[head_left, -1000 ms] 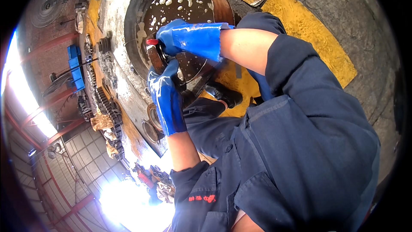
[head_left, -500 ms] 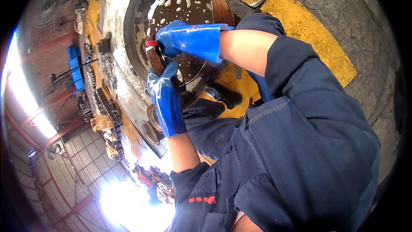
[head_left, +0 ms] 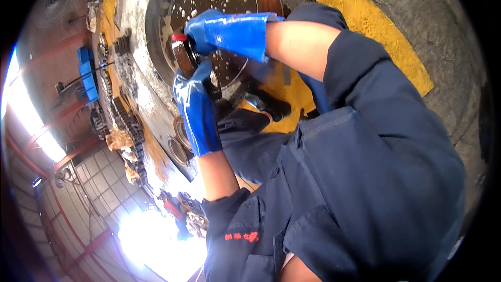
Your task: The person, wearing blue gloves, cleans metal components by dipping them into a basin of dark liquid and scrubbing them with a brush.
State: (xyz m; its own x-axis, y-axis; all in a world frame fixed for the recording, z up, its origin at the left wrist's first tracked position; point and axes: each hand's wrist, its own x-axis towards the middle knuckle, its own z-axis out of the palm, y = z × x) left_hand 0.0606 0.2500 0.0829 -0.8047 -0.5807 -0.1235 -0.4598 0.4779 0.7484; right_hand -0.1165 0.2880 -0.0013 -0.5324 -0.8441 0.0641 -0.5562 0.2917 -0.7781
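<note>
Both my hands wear long blue rubber gloves and work over a round metal drum point(head_left: 152, 26) of dark liquid with white foam patches. My left hand point(head_left: 194, 102) is closed on the lower end of a wet, brownish curved metal part point(head_left: 183, 56). A red piece point(head_left: 179, 37) shows at that part's top. Beside it, my right hand point(head_left: 211, 34) is curled with the fingers pressed toward the part; what it grips is hidden behind the glove.
Left of the drum runs a worn metal bench point(head_left: 136, 26) with several metal rings point(head_left: 177, 151) and a row of greasy parts point(head_left: 123, 112). A blue bin point(head_left: 87, 75) stands farther left. Yellow-painted floor point(head_left: 376, 36) lies at right. My shoe point(head_left: 269, 103) is below the drum.
Both hands and the metal part sit slightly higher and farther left in the picture, as does the drum. The grip looks much the same; the part is tilted a little differently.
</note>
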